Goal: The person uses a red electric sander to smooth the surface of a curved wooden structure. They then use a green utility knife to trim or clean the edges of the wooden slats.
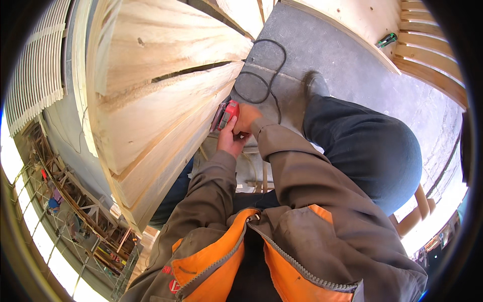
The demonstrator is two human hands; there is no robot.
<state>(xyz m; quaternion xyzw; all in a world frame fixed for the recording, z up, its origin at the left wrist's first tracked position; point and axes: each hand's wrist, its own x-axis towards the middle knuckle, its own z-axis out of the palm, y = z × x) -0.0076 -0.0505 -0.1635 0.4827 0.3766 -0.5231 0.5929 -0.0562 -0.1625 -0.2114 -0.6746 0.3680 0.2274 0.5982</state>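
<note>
Jacket (347, 236) closest to my view! Forearms converge: my right hand (247, 119) wraps the red sander (230, 110), bent at the wrist; my left hand (230, 143) clasps it from below, against the wooden panel's (166, 141) edge; cord (285, 54) loops beyond.

Looking down at grey concrete floor (322, 48); tracing a dark cord (270, 89) looped across it; spotting a boot (316, 84) planted nearby.

floor: grey concrete (347, 60) (seamed) | far left: pale slatted panel (37, 65) | lower left: white glare (55, 261)
</note>
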